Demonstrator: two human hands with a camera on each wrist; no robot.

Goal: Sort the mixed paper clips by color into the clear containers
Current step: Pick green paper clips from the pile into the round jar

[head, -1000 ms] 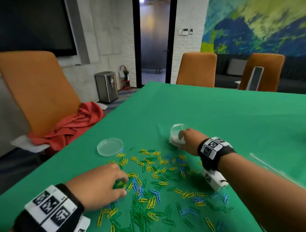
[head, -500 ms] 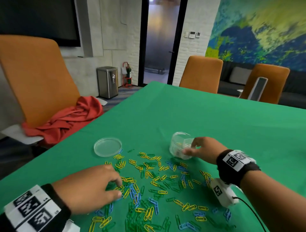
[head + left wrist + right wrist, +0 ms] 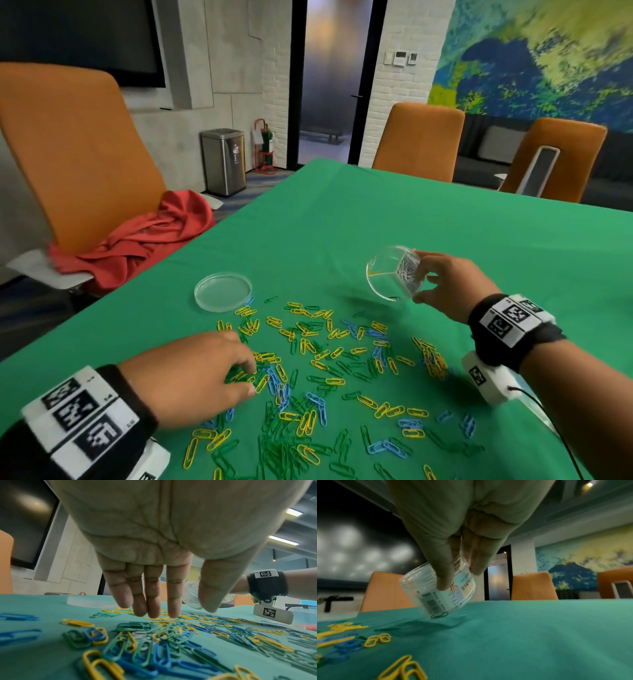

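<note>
Yellow, green and blue paper clips [image 3: 325, 370] lie scattered on the green table [image 3: 342, 222]. My right hand [image 3: 424, 278] grips a clear round container [image 3: 390, 274] between thumb and fingers, lifted just off the table and tilted with its mouth to the left. White clips sit inside it, and a green one lies at its low edge. The right wrist view shows the same container [image 3: 436, 599] in that hand [image 3: 460, 578], with its label facing the camera. My left hand [image 3: 252, 381] rests over the clips at the near left; its straight fingers [image 3: 154, 609] touch the clips [image 3: 154, 642] and hold nothing.
A clear round lid [image 3: 222, 291] lies flat on the table beyond the clips at the left. An orange chair [image 3: 75, 154] with a red cloth [image 3: 137, 240] stands off the table's left edge. Two more orange chairs [image 3: 418, 140] stand at the far side.
My right hand has lifted the container off the table and tipped it onto its side. The left hand has stayed on the clips and shifted slightly.
</note>
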